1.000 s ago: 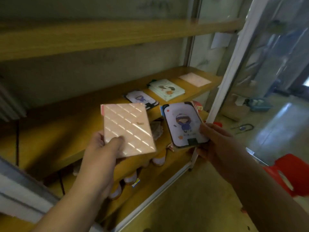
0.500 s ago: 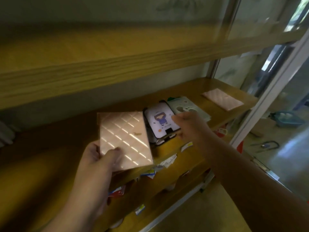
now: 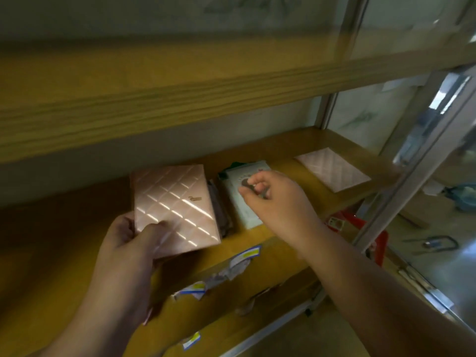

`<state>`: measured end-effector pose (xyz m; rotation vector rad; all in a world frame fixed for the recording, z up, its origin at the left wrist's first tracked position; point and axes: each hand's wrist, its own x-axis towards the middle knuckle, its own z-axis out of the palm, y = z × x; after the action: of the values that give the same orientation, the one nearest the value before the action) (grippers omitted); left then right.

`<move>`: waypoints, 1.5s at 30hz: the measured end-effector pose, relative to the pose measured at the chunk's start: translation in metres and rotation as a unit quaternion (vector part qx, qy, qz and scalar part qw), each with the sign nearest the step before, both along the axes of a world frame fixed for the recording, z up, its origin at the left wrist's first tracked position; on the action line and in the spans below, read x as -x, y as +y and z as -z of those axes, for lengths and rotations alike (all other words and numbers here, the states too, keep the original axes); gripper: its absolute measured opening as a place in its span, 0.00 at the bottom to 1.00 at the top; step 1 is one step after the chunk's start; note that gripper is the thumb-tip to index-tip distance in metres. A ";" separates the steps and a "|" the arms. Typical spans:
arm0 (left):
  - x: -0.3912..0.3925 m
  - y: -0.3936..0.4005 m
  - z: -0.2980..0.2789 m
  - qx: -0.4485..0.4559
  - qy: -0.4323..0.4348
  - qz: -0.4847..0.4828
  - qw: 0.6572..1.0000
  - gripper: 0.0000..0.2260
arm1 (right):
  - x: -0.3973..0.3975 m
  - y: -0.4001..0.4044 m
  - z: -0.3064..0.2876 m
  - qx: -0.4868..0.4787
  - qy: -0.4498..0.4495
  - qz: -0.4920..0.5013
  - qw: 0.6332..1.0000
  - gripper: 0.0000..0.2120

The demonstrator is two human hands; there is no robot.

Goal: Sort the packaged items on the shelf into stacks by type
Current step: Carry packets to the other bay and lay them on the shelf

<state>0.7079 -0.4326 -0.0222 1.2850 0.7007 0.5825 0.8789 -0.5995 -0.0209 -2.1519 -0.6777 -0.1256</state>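
Torn blue-and-yellow paper price labels hang along the front edge of the yellow wooden shelf. Past the pale metal upright post, a grey U-shaped lock lies on the glossy floor beside a red plastic object.

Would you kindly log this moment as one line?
left hand: holds pink quilted box | right hand: over green pack | matching pink box: shelf right

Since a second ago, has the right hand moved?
Yes. The right hand went from in front of the shelf edge to over the green pack on it.
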 end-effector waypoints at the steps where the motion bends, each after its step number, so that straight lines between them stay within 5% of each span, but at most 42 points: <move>1: -0.011 -0.012 -0.001 0.000 -0.004 -0.003 1.000 0.08 | -0.008 -0.018 -0.001 0.008 -0.010 -0.004 1.000 0.12; 6: -0.084 -0.080 -0.005 0.009 -0.017 0.023 1.000 0.11 | -0.059 -0.123 -0.003 0.120 -0.064 0.009 0.991 0.18; 13: -0.210 -0.171 -0.001 0.073 0.025 0.095 0.992 0.15 | -0.106 -0.223 0.003 0.161 -0.013 0.007 0.987 0.19; 17: -0.263 -0.202 0.004 0.008 0.082 0.102 0.991 0.24 | -0.120 -0.252 0.004 0.160 -0.026 -0.003 0.987 0.20; 21: -0.289 -0.214 0.011 -0.124 0.132 0.096 0.979 0.23 | -0.126 -0.271 0.007 0.153 -0.023 -0.025 0.988 0.21; 26: -0.290 -0.224 0.010 -0.324 0.262 0.086 0.905 0.29 | -0.138 -0.282 0.008 0.150 -0.015 -0.038 0.988 0.21; 32: -0.264 -0.228 0.002 -0.430 0.236 0.131 0.862 0.27 | -0.151 -0.263 0.011 0.127 -0.017 -0.061 0.990 0.25; 37: -0.227 -0.214 -0.003 -0.566 0.241 0.095 0.783 0.28 | -0.154 -0.222 0.013 0.112 -0.052 -0.093 0.988 0.26; 45: -0.138 -0.170 -0.015 -0.609 0.287 0.033 0.738 0.24 | -0.123 -0.149 0.004 0.092 -0.074 -0.172 0.978 0.22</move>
<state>0.8457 -0.6024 -0.0067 2.8080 0.7637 0.5839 1.0014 -0.7488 -0.0254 -2.1776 -1.1792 -0.0377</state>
